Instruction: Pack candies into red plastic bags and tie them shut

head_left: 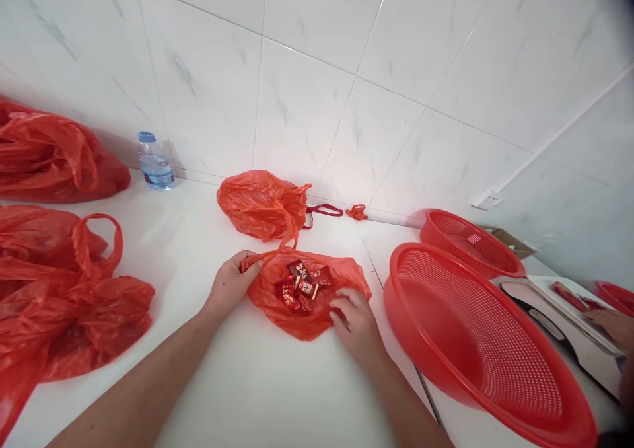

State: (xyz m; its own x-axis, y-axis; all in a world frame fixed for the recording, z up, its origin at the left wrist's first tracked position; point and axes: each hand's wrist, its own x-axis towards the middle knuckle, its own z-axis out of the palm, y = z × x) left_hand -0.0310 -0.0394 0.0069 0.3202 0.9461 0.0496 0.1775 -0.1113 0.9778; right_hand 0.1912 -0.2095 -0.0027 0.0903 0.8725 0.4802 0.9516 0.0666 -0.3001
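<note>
You work at a white tabletop set against a white tiled wall. Nearest you, your two forearms reach in toward an open red bag lying flat mid-table. Your left hand has its grip pressed together on the bag's left handle and rim. Your right hand rests on the bag's right edge, fingers curled onto the plastic, pinching it loosely. Inside the bag lie small red wrapped sweets. To your right a big red sieve basket stands tilted, a second basket behind it. To your left sit crumpled red bags. Farther back lies a knotted red bag, just behind the open one. A water bottle stands by the wall.
</note>
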